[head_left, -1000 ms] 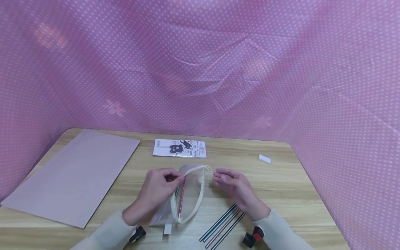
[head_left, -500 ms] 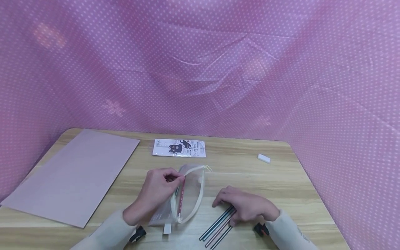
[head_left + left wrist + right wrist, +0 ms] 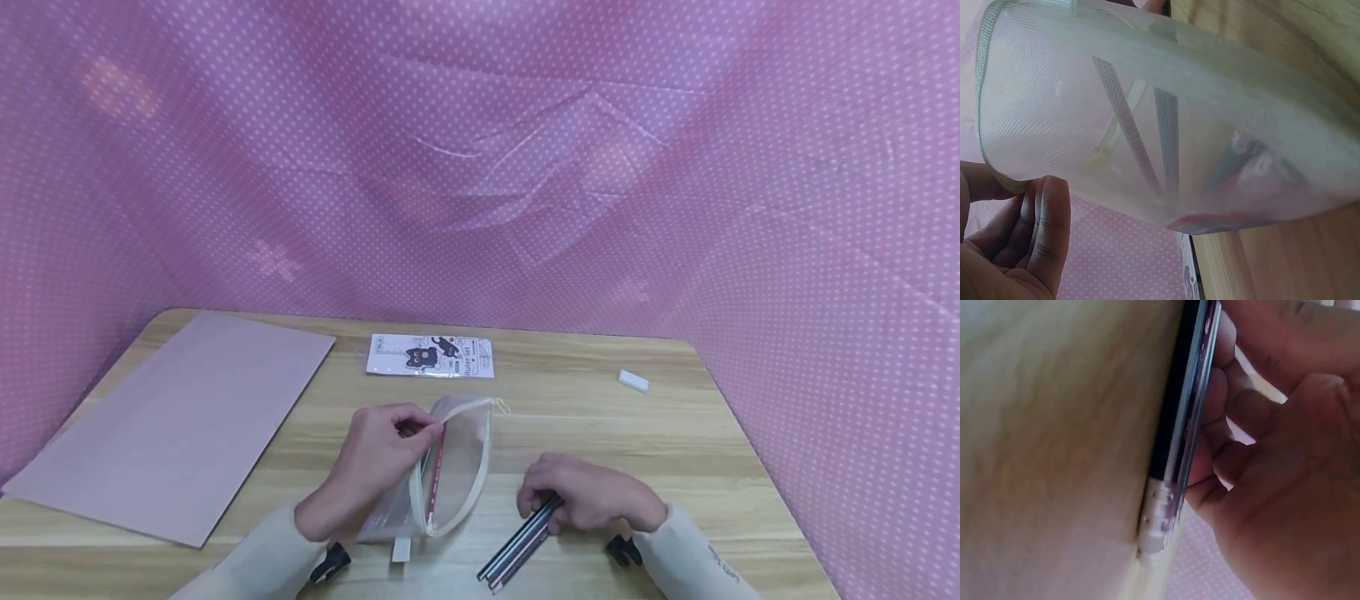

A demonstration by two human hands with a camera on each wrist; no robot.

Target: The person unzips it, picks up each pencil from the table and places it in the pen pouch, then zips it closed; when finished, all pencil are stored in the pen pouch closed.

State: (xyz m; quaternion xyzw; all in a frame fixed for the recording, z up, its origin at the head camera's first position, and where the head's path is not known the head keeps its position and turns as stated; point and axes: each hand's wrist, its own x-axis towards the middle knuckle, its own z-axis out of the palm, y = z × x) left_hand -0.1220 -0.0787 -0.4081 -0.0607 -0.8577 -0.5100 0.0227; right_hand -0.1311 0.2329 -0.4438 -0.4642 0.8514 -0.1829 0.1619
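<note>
My left hand (image 3: 382, 458) pinches the upper rim of a see-through mesh zip pouch (image 3: 393, 517), whose mouth gapes toward the right. Inside lies a red pencil (image 3: 437, 479), and the left wrist view shows more long slim shapes through the mesh (image 3: 1029, 94). To the right, my right hand (image 3: 583, 496) grips several dark, shiny pencils (image 3: 517, 546) gathered into one bundle low over the table. In the right wrist view, the pencils (image 3: 1175, 425) lie against the curled fingers, with an eraser end (image 3: 1150, 544) showing; their other ends are out of that view.
A ruler set in its packet (image 3: 431, 356) lies beyond the pouch. The white eraser (image 3: 633, 381) is at the back right. A large pinkish sheet (image 3: 180, 425) covers the table's left side. Pink dotted cloth (image 3: 480, 167) hangs behind the wooden table (image 3: 675, 442).
My right hand has come down from beside the pouch mouth to the pencils and drawn the spread pencils together in its grip. The left hand and pouch stay almost still.
</note>
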